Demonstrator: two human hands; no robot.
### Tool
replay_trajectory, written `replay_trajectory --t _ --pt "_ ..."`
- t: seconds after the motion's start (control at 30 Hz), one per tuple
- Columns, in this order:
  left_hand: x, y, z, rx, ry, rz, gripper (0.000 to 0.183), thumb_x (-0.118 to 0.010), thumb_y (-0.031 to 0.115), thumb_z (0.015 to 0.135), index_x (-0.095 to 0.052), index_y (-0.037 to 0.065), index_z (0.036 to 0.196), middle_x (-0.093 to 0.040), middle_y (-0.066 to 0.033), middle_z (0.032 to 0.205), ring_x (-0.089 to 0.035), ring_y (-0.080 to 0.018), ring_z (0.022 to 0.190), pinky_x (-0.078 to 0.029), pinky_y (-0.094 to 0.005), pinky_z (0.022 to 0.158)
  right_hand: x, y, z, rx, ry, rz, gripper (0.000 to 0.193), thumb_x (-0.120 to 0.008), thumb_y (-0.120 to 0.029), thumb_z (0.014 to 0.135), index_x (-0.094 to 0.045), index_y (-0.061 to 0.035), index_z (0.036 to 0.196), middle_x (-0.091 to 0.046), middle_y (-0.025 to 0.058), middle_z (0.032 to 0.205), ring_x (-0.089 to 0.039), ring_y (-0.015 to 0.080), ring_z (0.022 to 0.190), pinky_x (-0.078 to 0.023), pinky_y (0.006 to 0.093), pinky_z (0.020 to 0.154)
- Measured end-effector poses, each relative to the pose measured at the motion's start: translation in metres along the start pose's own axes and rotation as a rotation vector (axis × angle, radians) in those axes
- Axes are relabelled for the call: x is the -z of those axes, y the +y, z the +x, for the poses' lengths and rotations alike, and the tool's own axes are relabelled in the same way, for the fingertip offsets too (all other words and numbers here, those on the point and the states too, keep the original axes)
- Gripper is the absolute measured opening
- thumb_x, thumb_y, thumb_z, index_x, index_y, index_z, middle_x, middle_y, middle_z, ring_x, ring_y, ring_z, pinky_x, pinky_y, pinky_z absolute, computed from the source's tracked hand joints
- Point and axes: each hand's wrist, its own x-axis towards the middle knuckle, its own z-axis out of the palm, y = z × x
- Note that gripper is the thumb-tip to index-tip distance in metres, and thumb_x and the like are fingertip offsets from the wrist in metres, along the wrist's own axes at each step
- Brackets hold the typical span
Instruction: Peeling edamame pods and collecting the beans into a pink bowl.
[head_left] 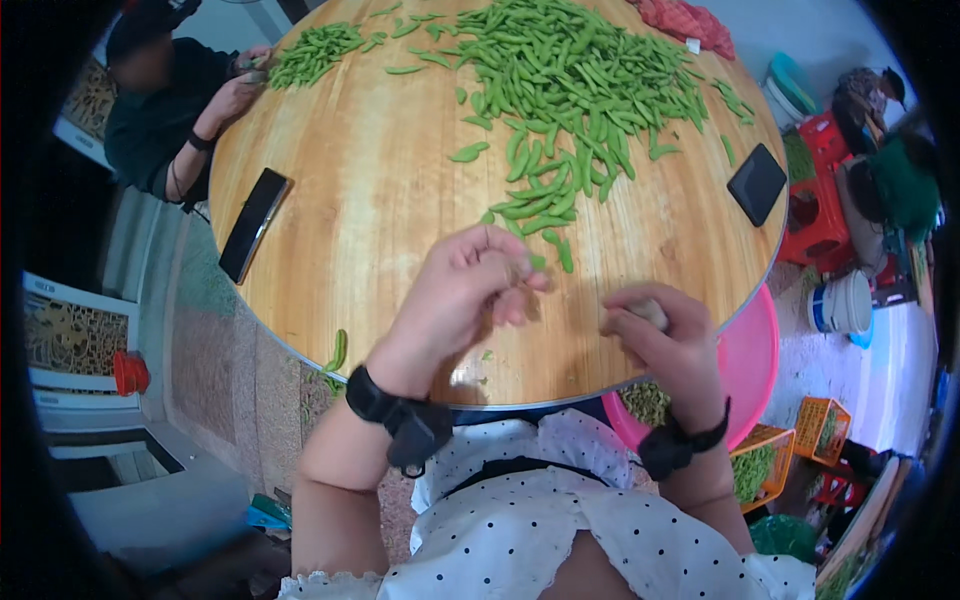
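Note:
Over the near part of the round wooden table (380, 190), my left hand (455, 295) is closed in a pinch. A bit of green soybean pod (538, 262) shows at its fingertips. My right hand (670, 335) is curled to the right of it, apart from the left. Between its thumb and fingers sits something small and pale that I cannot make out. Just beyond my left hand, loose pods (540, 205) trail down from a large heap of green soybean pods (570, 70) at the far side. Small green scraps lie on the wood below my hands.
A pink basin (752, 350) with pods sits below the table's right edge. Dark phones (255, 225) lie at left and right. At the far left, a person's hands (240, 90) work at a smaller pod pile (315, 55). Red stools (825, 210) and orange crates (765, 465) stand at right.

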Motion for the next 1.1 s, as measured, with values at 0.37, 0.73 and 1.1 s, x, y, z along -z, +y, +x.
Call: replay_trajectory --t 0.37,0.73,1.1 --pt "-0.024 -0.038 -0.029 -0.327 0.031 0.597 0.014 -0.060 0.004 0.081 -0.060 -0.001 0.094 -0.061 -0.0023 0.071 -0.051 -0.0037 0.054 -0.040 -0.0187 0.047 -0.010 0.018 0.013 0.004 -0.255 0.151 0.017 -0.055 -0.020 0.084 -0.059 -0.0031 0.085 -0.050 -0.0027 0.065 -0.043 0.0028 0.056 -0.032 0.0175 0.046" --pt "-0.028 -0.041 -0.039 -0.141 -0.025 0.273 0.016 -0.057 -0.001 0.081 -0.057 -0.004 0.096 -0.062 -0.0061 0.075 -0.048 -0.0046 0.054 -0.037 -0.0179 0.046 -0.004 0.019 0.003 -0.052 -0.425 0.158 0.037 -0.043 -0.036 0.091 -0.057 -0.0028 0.087 -0.044 -0.0018 0.062 -0.037 0.0055 0.054 -0.027 0.0188 0.045" --pt "-0.032 -0.035 -0.041 -0.254 0.031 0.534 0.012 -0.064 0.002 0.075 -0.061 -0.002 0.086 -0.060 -0.0069 0.067 -0.052 -0.0064 0.054 -0.041 -0.0214 0.049 -0.001 0.020 0.002 -0.040 -0.484 0.179 0.034 -0.043 -0.034 0.091 -0.057 -0.0029 0.090 -0.044 -0.0020 0.064 -0.037 0.0059 0.056 -0.028 0.0189 0.046"
